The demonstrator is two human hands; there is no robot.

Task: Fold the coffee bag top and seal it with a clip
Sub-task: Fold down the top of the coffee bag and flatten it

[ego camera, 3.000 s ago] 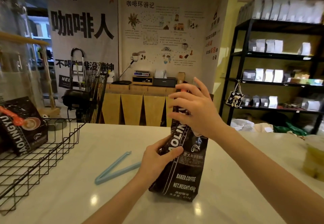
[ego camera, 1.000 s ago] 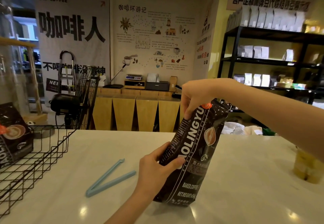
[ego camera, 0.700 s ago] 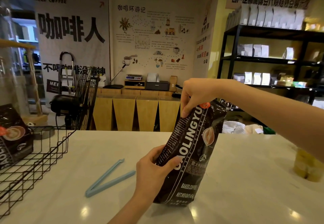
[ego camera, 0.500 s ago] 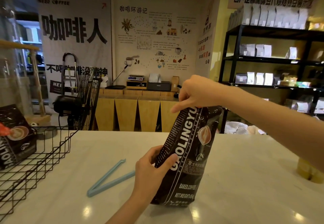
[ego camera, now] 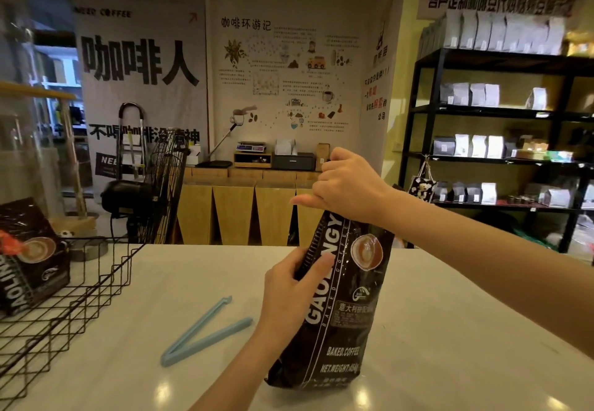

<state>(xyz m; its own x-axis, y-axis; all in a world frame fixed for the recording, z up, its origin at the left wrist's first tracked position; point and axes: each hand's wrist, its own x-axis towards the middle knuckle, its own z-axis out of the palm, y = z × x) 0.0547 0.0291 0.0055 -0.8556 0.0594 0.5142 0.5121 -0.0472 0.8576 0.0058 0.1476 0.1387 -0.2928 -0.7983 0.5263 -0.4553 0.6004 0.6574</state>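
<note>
Since the earlier frame, the right hand (ego camera: 348,187) has closed into a fist over the coffee bag (ego camera: 340,307) top, rolling it lower. Left hand (ego camera: 291,295) fingers grip the bag's side, upright on the worktop (ego camera: 450,330). Clip (ego camera: 205,330) lies open nearby, unused.

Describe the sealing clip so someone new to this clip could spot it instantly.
Start at the white counter. Left of the black coffee bag that both hands hold upright, the clip lies flat and untouched. It is the only pale blue thing there: two thin arms spread in an open V.
</note>
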